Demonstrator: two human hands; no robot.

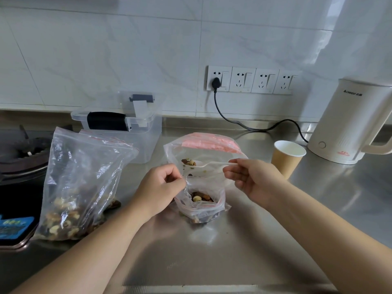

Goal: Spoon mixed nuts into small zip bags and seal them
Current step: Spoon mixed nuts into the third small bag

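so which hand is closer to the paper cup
Right. The right hand, pinching the plastic spoon, is just left of the paper cup. The left hand grips the small zip bag rim further left.

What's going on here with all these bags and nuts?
A person is portioning mixed nuts on a steel counter. The left hand pinches open the rim of a small zip bag that already holds some nuts. The right hand holds a white plastic spoon loaded with nuts just above that bag. A large bag of nuts stands to the left.
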